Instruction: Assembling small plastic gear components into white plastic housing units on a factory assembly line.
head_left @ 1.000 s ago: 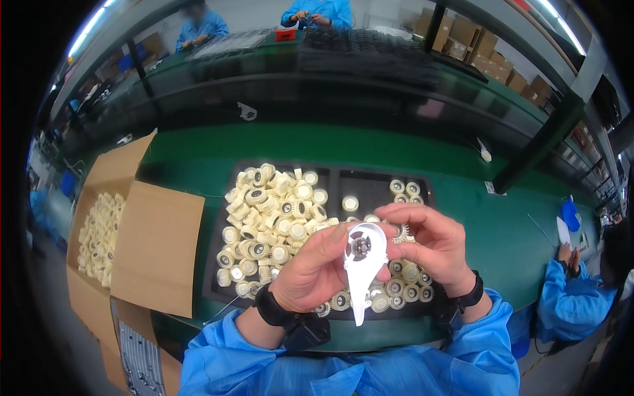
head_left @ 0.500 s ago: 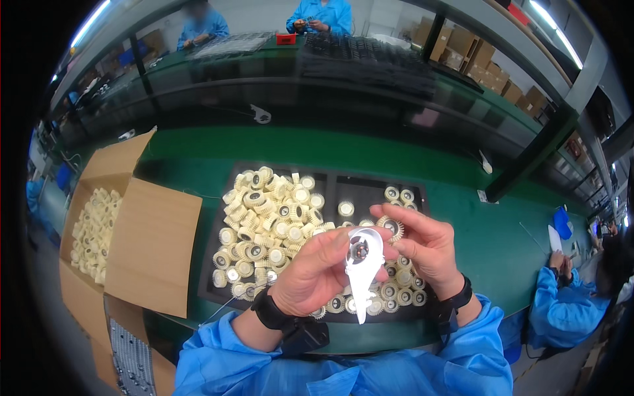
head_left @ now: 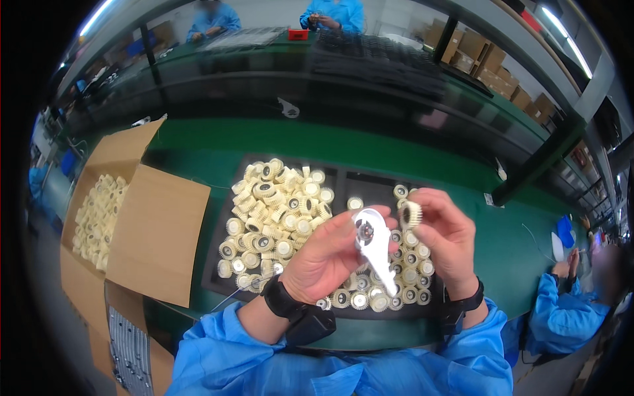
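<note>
A white plastic housing (head_left: pixel 379 254) with a round cup at one end and a tapering handle is gripped by my left hand (head_left: pixel 327 254). Dark metal parts show inside its cup. Between the thumb and fingers of my right hand (head_left: pixel 446 234) is a cream gear wheel (head_left: pixel 411 215), held just right of the housing and apart from it. Below both hands lies a black tray (head_left: pixel 340 178) with two compartments. Its left compartment carries a heap of cream gears (head_left: pixel 284 204); in the right one, more gears (head_left: pixel 360 300) lie close together, partly hidden by my hands.
An open cardboard box (head_left: pixel 158 234) of similar gears stands at the left. Behind the green table (head_left: pixel 264 135) runs a dark shelf with a white part (head_left: pixel 288 107) on it. A metal post (head_left: pixel 541 158) rises at the right. Co-workers in blue sit opposite and at the right.
The housing has tilted, its narrow end swinging to the right. My right hand has drawn the gear away to the right and turned it edge-on. The whole view has shifted slightly.
</note>
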`<state>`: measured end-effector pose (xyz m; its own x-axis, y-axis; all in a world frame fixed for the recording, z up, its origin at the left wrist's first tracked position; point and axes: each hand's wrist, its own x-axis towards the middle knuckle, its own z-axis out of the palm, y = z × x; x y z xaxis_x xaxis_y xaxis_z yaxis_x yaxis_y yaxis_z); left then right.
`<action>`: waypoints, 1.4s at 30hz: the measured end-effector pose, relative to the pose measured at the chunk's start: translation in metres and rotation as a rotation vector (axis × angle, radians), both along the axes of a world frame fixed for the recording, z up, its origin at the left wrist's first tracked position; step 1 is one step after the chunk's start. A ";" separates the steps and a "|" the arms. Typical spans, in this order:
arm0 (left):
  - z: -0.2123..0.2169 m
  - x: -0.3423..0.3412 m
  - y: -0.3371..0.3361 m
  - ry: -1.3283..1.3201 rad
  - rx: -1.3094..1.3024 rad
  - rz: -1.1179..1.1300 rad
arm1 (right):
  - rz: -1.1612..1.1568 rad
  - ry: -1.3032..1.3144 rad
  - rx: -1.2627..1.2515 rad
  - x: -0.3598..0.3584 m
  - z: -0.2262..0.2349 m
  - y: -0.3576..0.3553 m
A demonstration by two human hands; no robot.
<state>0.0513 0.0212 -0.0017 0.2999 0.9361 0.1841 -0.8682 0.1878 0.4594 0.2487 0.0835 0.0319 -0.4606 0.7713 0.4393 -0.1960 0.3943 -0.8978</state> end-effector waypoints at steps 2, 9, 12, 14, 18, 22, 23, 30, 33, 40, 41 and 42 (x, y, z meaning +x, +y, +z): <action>0.000 0.000 -0.001 0.052 -0.037 0.039 | 0.038 -0.056 0.045 0.002 0.003 -0.003; -0.006 0.003 -0.003 0.225 -0.079 0.064 | 0.030 -0.239 0.208 -0.007 0.001 -0.008; -0.011 0.001 -0.003 0.215 -0.040 0.043 | 0.032 -0.283 0.236 -0.006 -0.001 -0.006; -0.008 0.003 -0.003 0.218 -0.049 0.054 | 0.032 -0.270 0.225 -0.006 -0.002 -0.006; -0.005 0.004 -0.004 0.222 -0.052 0.046 | 0.029 -0.252 0.182 -0.007 -0.001 -0.009; -0.007 0.003 -0.004 0.219 -0.047 0.041 | -0.003 -0.288 0.262 -0.007 -0.002 -0.010; -0.008 0.003 -0.004 0.225 -0.039 0.039 | -0.008 -0.300 0.306 -0.007 -0.002 -0.010; -0.011 -0.003 -0.002 0.268 0.033 -0.107 | 0.030 -0.301 0.668 -0.010 0.010 -0.021; -0.012 -0.001 -0.003 0.260 0.044 -0.113 | -0.008 -0.338 0.702 -0.010 0.014 -0.025; -0.018 0.009 0.006 0.087 -0.085 -0.117 | -0.201 -0.417 0.533 -0.015 0.009 -0.022; -0.018 0.007 0.008 0.098 -0.083 -0.122 | -0.210 -0.408 0.534 -0.013 0.008 -0.020; -0.018 0.007 0.009 0.050 -0.080 -0.143 | -0.186 -0.398 0.505 -0.012 0.008 -0.018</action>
